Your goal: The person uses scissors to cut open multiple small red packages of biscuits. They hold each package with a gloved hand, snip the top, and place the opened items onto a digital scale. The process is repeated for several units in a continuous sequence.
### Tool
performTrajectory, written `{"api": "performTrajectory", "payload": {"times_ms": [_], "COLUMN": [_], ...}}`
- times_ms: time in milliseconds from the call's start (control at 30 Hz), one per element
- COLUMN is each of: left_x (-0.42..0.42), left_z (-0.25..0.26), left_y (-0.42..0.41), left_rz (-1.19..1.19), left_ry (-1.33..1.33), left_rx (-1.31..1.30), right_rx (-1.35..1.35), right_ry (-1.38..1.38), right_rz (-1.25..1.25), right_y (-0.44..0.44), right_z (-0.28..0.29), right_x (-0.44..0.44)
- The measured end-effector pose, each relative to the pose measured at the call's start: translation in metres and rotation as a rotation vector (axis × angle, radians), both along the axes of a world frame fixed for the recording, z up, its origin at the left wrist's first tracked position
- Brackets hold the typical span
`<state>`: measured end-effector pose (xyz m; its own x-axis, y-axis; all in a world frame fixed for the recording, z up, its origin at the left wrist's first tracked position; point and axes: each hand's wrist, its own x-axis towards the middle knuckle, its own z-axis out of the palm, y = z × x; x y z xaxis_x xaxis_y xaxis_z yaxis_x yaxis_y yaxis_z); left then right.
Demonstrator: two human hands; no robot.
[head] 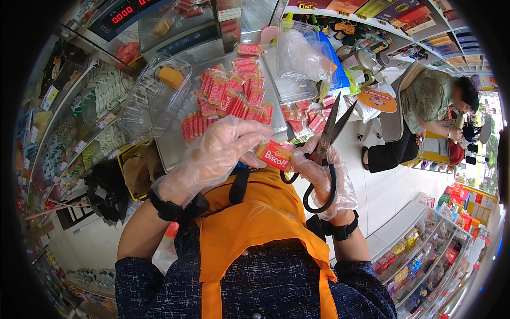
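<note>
My left hand [223, 149], in a clear plastic glove, grips one end of a red Biscoff biscuit packet [275, 155]. The gloved fingers of my right hand [318, 167] meet the packet's other end. Black-handled scissors [327, 137] hang on that same hand, their blades spread and pointing away from me. Just beyond my left hand, a heap of small red biscuit packets [229, 93] lies on a metal tray [171, 147]. Left of the heap stands a clear plastic box [139, 99] with an unwrapped brown biscuit [171, 77] in it.
Behind the tray is a scale with a lit display [123, 18]. More red packets [314, 119] and a clear container with a plastic bag [299, 52] lie to its right. A person [428, 99] sits at the right. Shelves of packaged goods [422, 255] stand at lower right.
</note>
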<state>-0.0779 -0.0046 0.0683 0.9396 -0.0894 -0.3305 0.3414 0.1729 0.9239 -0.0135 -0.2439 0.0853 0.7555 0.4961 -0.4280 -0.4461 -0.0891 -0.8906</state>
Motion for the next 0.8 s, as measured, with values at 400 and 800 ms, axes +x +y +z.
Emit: {"api": "performTrajectory", "payload": {"times_ms": [400, 800], "left_x": [-0.005, -0.007], "left_z": [0.013, 0.0], "left_y": [0.005, 0.056], "left_rz": [0.032, 0.18], "left_ry": [-0.058, -0.08], "left_rx": [0.14, 0.321], "right_rx": [-0.013, 0.051], "right_ry": [0.016, -0.019], "right_rz": [-0.027, -0.102], "right_y": [-0.005, -0.018], "right_z": [0.004, 0.002], "right_x": [0.0, 0.001]}}
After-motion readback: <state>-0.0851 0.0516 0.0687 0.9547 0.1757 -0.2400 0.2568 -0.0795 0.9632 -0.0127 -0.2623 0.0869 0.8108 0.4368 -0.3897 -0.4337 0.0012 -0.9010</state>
